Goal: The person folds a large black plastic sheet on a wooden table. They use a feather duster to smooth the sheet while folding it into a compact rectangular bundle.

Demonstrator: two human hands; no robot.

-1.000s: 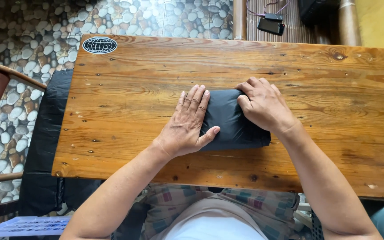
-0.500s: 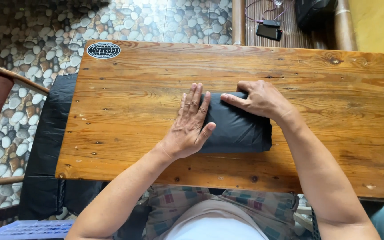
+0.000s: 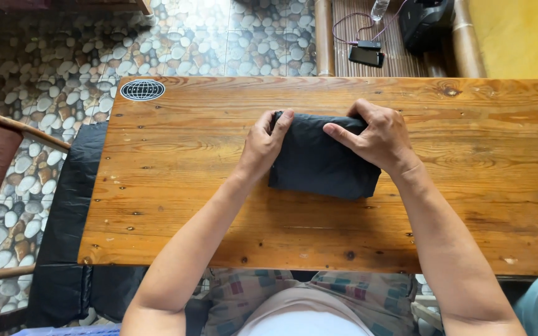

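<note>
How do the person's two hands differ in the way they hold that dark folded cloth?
The left hand grips the dark folded cloth at its left edge, fingers curled over the top corner. The right hand lies over its upper right part, fingers pointing left. Both touch the cloth on the wooden table.

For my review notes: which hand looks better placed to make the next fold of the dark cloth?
Probably the right hand: it grips the far right corner of the folded dark cloth, fingers curled over its edge. The left hand only pinches the left edge.
</note>
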